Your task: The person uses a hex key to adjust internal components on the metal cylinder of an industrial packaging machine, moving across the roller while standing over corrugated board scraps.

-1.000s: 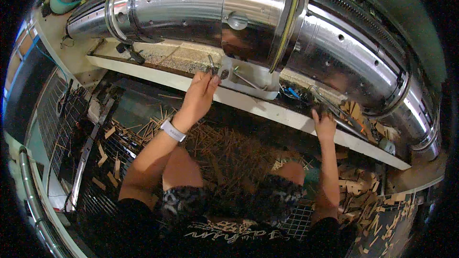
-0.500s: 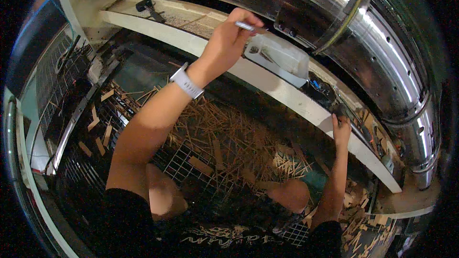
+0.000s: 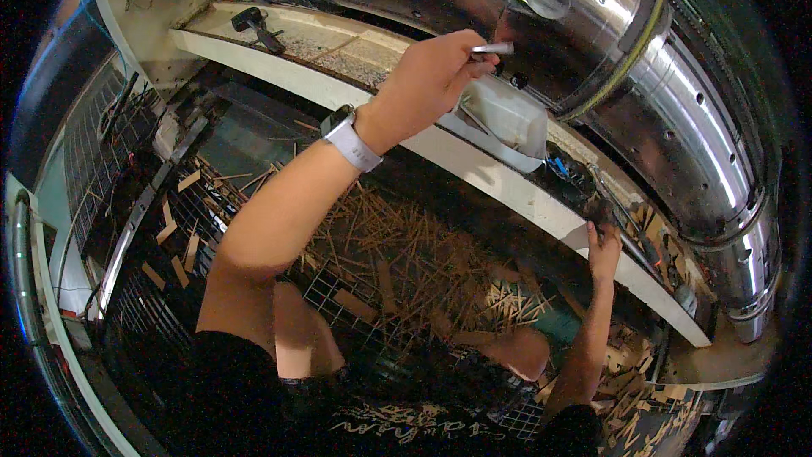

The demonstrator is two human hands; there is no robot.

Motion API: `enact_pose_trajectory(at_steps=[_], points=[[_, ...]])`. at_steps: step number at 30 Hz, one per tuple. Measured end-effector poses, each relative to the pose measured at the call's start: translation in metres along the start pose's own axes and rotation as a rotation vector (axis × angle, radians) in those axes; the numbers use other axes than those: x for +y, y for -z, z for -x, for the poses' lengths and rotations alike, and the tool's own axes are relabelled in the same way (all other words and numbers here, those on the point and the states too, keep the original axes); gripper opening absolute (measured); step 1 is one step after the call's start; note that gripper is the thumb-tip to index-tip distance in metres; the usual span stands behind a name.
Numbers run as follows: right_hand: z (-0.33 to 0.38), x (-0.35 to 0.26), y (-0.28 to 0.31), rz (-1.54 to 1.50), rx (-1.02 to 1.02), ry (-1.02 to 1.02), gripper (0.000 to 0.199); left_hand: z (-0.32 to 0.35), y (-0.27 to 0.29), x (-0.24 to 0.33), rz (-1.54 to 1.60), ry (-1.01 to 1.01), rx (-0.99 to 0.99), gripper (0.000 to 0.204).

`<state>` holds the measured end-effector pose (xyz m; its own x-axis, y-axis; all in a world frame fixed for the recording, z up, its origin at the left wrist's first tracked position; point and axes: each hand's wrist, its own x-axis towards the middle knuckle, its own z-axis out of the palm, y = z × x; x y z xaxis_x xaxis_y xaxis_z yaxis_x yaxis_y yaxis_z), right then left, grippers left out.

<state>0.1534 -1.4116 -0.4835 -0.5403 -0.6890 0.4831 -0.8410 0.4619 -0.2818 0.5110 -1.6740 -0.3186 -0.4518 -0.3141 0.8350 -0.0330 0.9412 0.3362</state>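
My left hand (image 3: 440,76), with a white-strapped watch (image 3: 353,142) at its wrist, is closed on a small silver metal piece (image 3: 493,49). The piece pokes out between thumb and fingers, just in front of the large metal cylinder (image 3: 474,0); its exact kind does not show. Below that hand, a translucent plastic container (image 3: 512,118) sits on the ledge, partly hidden by the fingers. Farther right, my right hand (image 3: 603,252) rests on the edge of the white beam (image 3: 524,195), fingers apart and holding nothing I can see.
A black-handled tool (image 3: 256,30) lies on the ledge at left. Blue and dark small items (image 3: 567,167) lie right of the container. Wooden strips (image 3: 397,237) are heaped below the beam beside a wire grid (image 3: 326,292). A yellow-striped band (image 3: 622,59) wraps the cylinder.
My left hand has moved right and slightly down with the silver piece, whose tip now points right toward the cylinder. My right hand stays on the beam.
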Motion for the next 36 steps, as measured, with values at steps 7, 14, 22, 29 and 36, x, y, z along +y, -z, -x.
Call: enact_pose_trajectory(at_steps=[7,14,22,29,36], points=[[-0.003,-0.01,-0.003,0.089,-0.003,-0.001,0.053,0.002,-0.023,-0.008,0.271,-0.05,0.291,0.017],[0.001,0.002,-0.012,0.095,0.037,0.013,0.046,0.01,-0.029,-0.001,0.28,0.044,0.168,0.025],[-0.003,-0.016,-0.001,0.016,-0.047,-0.072,0.048,-0.001,-0.035,-0.003,0.183,0.046,0.406,0.019],[0.0,-0.011,0.004,0.084,-0.071,-0.1,0.047,0.022,-0.002,0.014,-0.031,-0.095,0.016,0.016],[-0.002,-0.013,-0.003,0.057,-0.036,-0.036,0.046,0.032,0.0,-0.022,-0.169,0.048,-0.195,0.01]])
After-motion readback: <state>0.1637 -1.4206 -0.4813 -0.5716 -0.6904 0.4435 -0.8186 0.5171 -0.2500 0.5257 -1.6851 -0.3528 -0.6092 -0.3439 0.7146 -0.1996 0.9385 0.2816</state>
